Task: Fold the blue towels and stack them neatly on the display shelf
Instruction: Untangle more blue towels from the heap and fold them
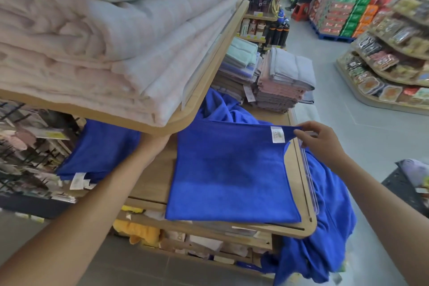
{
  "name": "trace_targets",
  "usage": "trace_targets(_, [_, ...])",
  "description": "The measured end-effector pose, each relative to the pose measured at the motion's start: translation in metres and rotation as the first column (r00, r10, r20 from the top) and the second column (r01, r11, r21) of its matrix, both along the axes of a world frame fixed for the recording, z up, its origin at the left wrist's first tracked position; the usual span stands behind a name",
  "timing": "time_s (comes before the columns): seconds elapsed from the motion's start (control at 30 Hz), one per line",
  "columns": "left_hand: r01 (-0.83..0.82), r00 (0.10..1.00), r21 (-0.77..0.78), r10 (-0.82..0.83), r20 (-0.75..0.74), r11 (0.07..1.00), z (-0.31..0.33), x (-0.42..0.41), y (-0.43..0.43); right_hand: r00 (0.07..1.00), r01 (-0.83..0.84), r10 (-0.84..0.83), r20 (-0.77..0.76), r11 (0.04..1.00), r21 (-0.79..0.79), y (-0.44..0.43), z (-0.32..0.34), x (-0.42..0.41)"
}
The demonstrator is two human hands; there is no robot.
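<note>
In the head view, a folded blue towel (232,174) lies flat on the wooden display shelf (157,176), just right of the picture's centre, its near edge close to the shelf's front lip. The right hand (318,144) comes in from 4 o'clock and pinches the towel's far right corner between thumb and fingertips, lifting that corner a little off the wood. Just beside the pinch, at 9 o'clock from the hand, a white label (277,134) is sewn to the towel; it carries a small greenish mark and print too small to read. The left hand (160,141) reaches in from 7 o'clock and goes under the upper shelf (209,90), which hides its fingers, so I cannot tell how it is held or whether it has anything. At 9 o'clock from the folded towel a second blue towel (99,148) lies on the same shelf, well apart from the first, with a white tag (79,180) at its near edge, its writing unreadable. A loose blue towel (325,216) hangs over the shelf's right side at 4 o'clock, and more crumpled blue cloth (220,104) is heaped at 12 o'clock behind the folded one. Pale quilts (92,42) are stacked on the upper shelf at 10 o'clock, and a pile of pink and grey towels (283,81) stands at 1 o'clock.
</note>
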State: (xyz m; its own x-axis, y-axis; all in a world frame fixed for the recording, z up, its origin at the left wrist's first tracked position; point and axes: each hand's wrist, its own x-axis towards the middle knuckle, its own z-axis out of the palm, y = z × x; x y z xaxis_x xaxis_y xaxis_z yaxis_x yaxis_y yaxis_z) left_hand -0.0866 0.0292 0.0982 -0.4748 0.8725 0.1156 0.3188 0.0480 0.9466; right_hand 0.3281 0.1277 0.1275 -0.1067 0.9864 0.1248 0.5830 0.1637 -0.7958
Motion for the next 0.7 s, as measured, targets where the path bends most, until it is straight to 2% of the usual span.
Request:
trace_targets(0.07, [0.092, 0.994, 0.100, -0.086, -0.063, 0.991, 0.009, -0.003, -0.024, 1.000, -0.018, 0.018, -0.011, 1.000, 0.010, -0.028, -0.001, 0.015])
trace_targets(0.13, [0.240, 0.970, 0.111, -0.234, -0.067, 0.964, 0.007, -0.009, -0.051, 0.998, -0.058, 0.058, -0.003, 0.998, 0.036, -0.059, -0.006, 0.029])
trace_targets(0.23, [0.419, 0.882, 0.033, -0.398, -0.253, 0.907, -0.015, -0.011, -0.089, 0.985, -0.127, 0.117, 0.123, 0.989, 0.073, -0.103, -0.023, 0.041])
trace_targets(0.33, [0.486, 0.773, -0.154, -0.506, -0.383, 0.860, -0.049, -0.010, -0.122, 0.924, -0.211, 0.213, 0.319, 0.977, -0.042, -0.136, -0.043, 0.049])
trace_targets(0.37, [0.486, 0.738, -0.226, -0.535, -0.411, 0.844, -0.060, -0.010, -0.130, 0.873, -0.243, 0.269, 0.407, 0.963, -0.116, -0.143, -0.047, 0.049])
trace_targets(0.43, [0.468, 0.709, -0.272, -0.541, -0.452, 0.841, -0.077, -0.005, -0.139, 0.779, -0.259, 0.328, 0.534, 0.944, -0.203, -0.152, -0.051, 0.047])
trace_targets(0.6, [0.322, 0.734, -0.107, -0.319, -0.599, 0.941, -0.090, 0.031, -0.120, 0.868, -0.215, 0.202, 0.453, 0.976, -0.023, -0.138, -0.067, 0.002])
trace_targets(0.67, [0.281, 0.697, -0.148, -0.308, -0.648, 0.948, -0.091, 0.054, -0.103, 0.893, -0.225, 0.198, 0.403, 0.974, 0.020, -0.129, -0.082, -0.025])
trace_targets(0.7, [0.250, 0.668, -0.217, -0.330, -0.667, 0.944, -0.093, 0.066, -0.096, 0.887, -0.233, 0.193, 0.419, 0.971, 0.045, -0.126, -0.090, -0.037])
